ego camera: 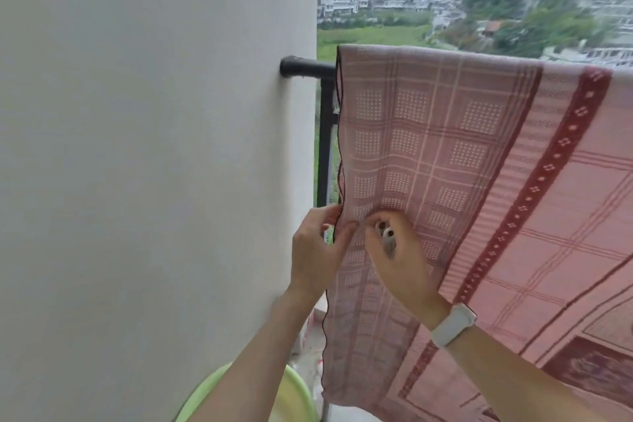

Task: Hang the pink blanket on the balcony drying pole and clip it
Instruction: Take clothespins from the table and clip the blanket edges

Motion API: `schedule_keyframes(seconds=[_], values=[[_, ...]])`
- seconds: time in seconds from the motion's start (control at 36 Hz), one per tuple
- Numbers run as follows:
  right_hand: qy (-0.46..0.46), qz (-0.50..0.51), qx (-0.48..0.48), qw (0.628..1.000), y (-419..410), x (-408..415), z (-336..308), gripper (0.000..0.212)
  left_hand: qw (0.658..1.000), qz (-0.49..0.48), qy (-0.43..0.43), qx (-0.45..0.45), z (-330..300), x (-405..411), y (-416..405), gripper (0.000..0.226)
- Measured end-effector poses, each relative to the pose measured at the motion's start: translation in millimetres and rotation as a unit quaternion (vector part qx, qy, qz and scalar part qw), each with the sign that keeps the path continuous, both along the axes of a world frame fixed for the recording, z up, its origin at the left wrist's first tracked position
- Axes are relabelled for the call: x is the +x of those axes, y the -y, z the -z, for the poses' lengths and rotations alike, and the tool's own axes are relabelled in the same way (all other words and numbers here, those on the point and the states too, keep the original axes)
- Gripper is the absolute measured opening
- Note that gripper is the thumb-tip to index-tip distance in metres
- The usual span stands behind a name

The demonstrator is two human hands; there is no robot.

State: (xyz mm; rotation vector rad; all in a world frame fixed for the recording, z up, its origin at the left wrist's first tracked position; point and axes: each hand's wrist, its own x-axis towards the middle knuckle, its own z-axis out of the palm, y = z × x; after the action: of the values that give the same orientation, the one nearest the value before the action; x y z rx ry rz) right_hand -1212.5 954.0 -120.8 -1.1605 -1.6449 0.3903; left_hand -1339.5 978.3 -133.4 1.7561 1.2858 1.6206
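The pink checked blanket (445, 154) with dark red bands hangs over the black balcony pole (305, 68), which juts out of the white wall. My left hand (317, 250) pinches the blanket's dark-stitched left edge about halfway down. Right beside it, my right hand (394, 250) presses against the cloth and grips a small white clip (387, 237). A white watch sits on my right wrist. Most of the pole is hidden under the blanket.
A white wall (154, 147) fills the left half. A black vertical rail post (325, 140) stands behind the blanket's edge. A light green basin (294, 397) sits low by my left forearm. Fields, trees and buildings lie beyond the balcony.
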Motion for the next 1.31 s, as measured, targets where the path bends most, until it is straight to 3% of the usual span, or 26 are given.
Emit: schedule_keyframes(seconds=[0.11,0.22,0.28,0.36,0.47,0.56,0.64,0.72,0.89,1.06,1.19,1.31], values=[[-0.005,0.058,-0.022,0.998,1,-12,-9,0.01,0.999,0.003,-0.002,0.033,14,-1,1,0.015],[0.037,0.131,-0.058,0.989,0,-23,-19,0.033,0.984,0.044,-0.114,0.13,26,-9,1,0.017],[0.077,0.175,-0.053,0.98,-3,-28,-21,0.035,0.978,0.08,-0.126,0.144,34,-17,0,0.016],[0.071,0.186,-0.04,0.979,-5,-28,-19,0.016,0.987,0.095,-0.081,0.102,41,-29,-3,0.014],[0.027,0.154,-0.036,0.987,0,-25,-13,0.032,0.994,0.095,0.025,-0.038,26,-31,-15,0.019],[0.047,0.144,-0.015,0.988,8,-27,-12,0.03,0.959,0.188,0.106,-0.183,8,-25,-27,0.041],[0.08,0.154,0.008,0.985,13,-29,-7,0.015,0.914,0.3,0.146,-0.23,-4,-19,-40,0.056],[0.105,0.164,0.028,0.98,15,-32,-5,0.011,0.894,0.339,0.175,-0.233,-17,-12,-40,0.033],[0.118,0.153,0.044,0.98,16,-45,-11,0.014,0.924,0.252,0.23,-0.172,-22,-20,-49,0.013],[0.173,0.163,0.073,0.969,4,-56,-14,0.024,0.904,0.258,0.296,-0.169,-18,-35,-49,0.016],[0.293,0.195,0.04,0.935,1,-44,1,0.052,0.899,0.313,0.245,-0.185,-16,-34,-43,0.021],[0.364,0.196,0.049,0.909,3,-35,0,0.046,0.88,0.351,0.249,-0.2,-18,-32,-37,0.027]])
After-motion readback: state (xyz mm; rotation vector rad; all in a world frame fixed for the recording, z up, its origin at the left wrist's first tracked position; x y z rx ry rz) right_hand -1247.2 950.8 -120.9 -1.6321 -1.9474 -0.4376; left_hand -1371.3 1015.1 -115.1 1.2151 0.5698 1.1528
